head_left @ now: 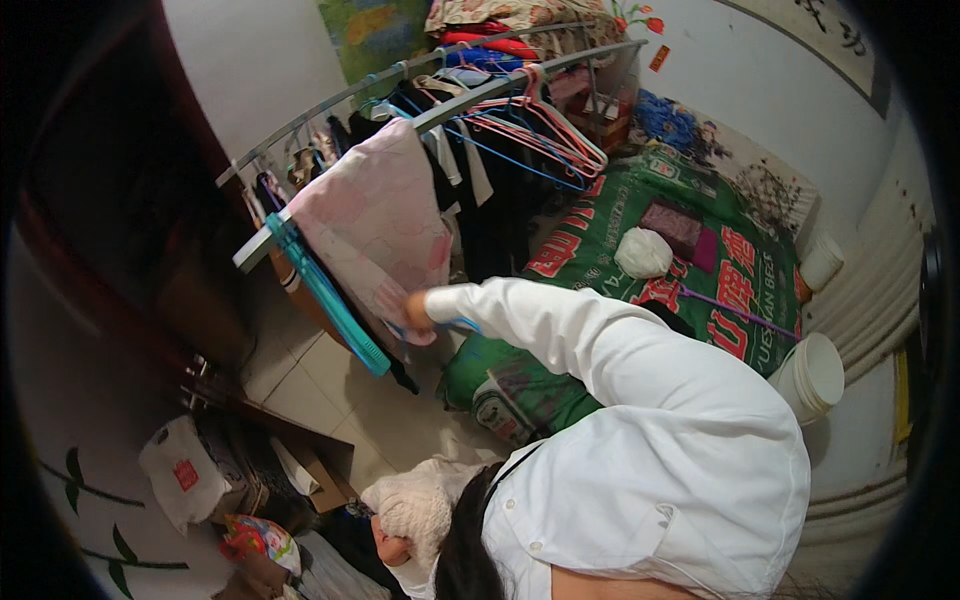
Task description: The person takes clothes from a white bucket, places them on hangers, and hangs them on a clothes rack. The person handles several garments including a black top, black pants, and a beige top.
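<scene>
My right arm in its white sleeve reaches across to the left, and my right hand [417, 311], somewhat blurred, is at the lower edge of a pink-and-white patterned cloth [375, 205] hanging over the rack's front rail. Thin blue parts of a clothes hanger [464, 323] show on both sides of this hand, which looks closed on it. Low in the view, my left hand [392, 545] is closed with curled fingers against a cream knitted garment [425, 505]. Part of that hand is hidden under the knit.
Teal hangers [325, 295] cluster at the near end of the metal rack [470, 98]; pink and blue hangers [540, 125] hang farther along among dark clothes. Big green printed sacks [640, 215] lie to the right, beside white buckets [815, 375]. Bags and boxes [190, 470] crowd the lower left.
</scene>
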`<state>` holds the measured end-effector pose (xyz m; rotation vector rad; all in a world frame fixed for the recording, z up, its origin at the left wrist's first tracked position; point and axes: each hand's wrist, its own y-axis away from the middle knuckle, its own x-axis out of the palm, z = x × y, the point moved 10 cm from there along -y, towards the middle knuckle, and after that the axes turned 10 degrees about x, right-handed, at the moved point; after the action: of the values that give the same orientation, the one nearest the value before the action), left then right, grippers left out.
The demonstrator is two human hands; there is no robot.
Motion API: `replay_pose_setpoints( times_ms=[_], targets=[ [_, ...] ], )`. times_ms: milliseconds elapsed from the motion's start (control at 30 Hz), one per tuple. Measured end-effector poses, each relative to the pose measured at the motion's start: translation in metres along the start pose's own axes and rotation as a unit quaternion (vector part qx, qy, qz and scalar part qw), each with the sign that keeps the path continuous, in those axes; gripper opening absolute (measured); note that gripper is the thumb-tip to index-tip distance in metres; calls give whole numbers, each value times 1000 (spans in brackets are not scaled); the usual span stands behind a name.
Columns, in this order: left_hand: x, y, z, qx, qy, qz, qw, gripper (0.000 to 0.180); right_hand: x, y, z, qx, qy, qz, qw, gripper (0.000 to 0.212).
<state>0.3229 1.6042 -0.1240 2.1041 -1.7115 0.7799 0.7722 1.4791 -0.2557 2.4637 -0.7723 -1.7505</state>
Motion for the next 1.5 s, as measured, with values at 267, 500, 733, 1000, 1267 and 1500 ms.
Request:
replay_pose_setpoints(
  times_ms=[267,500,733,1000,1267,1500],
  targets=[
    [52,-55,-34,63,-120,-6,991,36,-11,288,136,335,-840,200,376,17],
    [248,-96,67,43,-258,280,924,34,-61,354,123,302,-935,66,172,64],
    [335,-65,101,185,-439,478,738,36,-87,328,51,213,-831,-168,486,51],
    [319,-48,125,282,-486,424,711,37,-157,354,-8,260,-822,-229,452,31],
    [227,-81,113,-82,-339,376,859,25,-276,421,26,43,-663,-305,682,32],
    [298,-85,90,152,-420,372,814,42,-278,455,52,-8,-638,-395,661,33]
  ],
)
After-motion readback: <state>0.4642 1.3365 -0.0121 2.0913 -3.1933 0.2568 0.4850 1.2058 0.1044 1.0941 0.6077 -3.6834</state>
